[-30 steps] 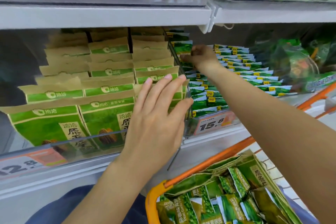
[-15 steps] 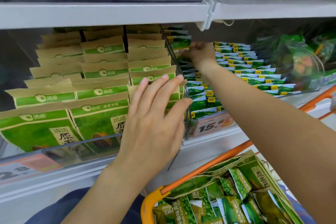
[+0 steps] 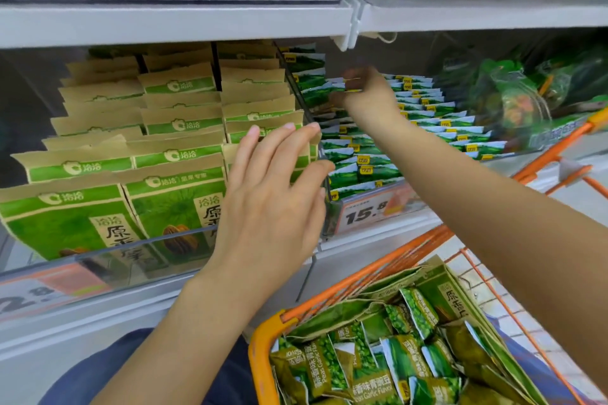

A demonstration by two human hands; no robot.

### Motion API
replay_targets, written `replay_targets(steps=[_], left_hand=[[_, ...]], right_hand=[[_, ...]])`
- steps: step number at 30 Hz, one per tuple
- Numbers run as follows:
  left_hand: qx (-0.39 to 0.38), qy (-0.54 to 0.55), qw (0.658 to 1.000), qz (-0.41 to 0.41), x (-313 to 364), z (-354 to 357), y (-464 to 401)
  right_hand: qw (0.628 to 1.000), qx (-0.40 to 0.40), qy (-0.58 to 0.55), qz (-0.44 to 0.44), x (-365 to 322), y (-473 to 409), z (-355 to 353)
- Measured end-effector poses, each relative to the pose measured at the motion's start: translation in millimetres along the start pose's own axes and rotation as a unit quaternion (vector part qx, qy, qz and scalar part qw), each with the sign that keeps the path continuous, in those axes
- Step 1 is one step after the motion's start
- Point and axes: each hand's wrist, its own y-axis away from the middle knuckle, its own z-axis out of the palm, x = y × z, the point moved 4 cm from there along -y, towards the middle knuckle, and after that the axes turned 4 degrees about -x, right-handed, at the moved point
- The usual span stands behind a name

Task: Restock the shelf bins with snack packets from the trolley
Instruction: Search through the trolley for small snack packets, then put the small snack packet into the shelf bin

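A white metal shelf unit [image 3: 171, 25] fills the upper part of the view, with clear plastic bins on two levels. The left bin on the lower level holds rows of tan and green paper snack bags [image 3: 177, 154] standing upright, front faces printed with nuts. A clear divider [image 3: 297, 92] separates them from the neighbouring bin, which is packed with small green and white snack packets [image 3: 427, 108] bearing yellow stickers, stacked in overlapping rows. A white price tag reading 15.8 [image 3: 368, 214] sits on the front edge below them.

At lower right, an orange wire trolley [image 3: 263, 339] stands just in front of the shelf. It holds more tan and green bags leaning along the rim and a loose heap of green garlic pea packets [image 3: 362, 368].

The right hand [image 3: 365, 92] reaches deep into the green and white packet bin; its fingers curl round the top edges of a few packets near the divider, though motion blur hides the exact grip. The left hand [image 3: 273, 204] hovers in front of the tan bags, by the divider's front end, with fingers straight, slightly spread and holding nothing; whether the fingertips touch the bags cannot be told.
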Motion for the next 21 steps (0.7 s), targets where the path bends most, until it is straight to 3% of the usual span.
replay_targets(steps=[8,11,13,14,16,18,21], left_hand=[[0.106,0.091,0.989,0.044,25,-15,11],[-0.007,0.212,0.975,0.070,48,-10,25],[-0.114,0.192,0.970,0.096,59,2,34],[-0.153,0.151,0.969,0.120,62,10,38],[-0.206,0.103,0.964,0.135,60,22,41],[-0.218,0.106,0.964,0.106,55,23,38],[-0.214,0.107,0.965,0.105,55,22,38]], right_hand=[[0.989,-0.021,-0.062,-0.132,16,138,-96],[0.985,-0.078,-0.024,-0.152,34,194,-108],[0.966,-0.142,0.144,-0.162,54,216,-101],[0.926,-0.191,0.274,-0.175,67,223,-93],[0.807,-0.270,0.495,-0.176,98,230,-77],[0.727,-0.317,0.596,-0.124,122,232,-70],[0.653,-0.430,0.624,0.008,154,236,-74]])
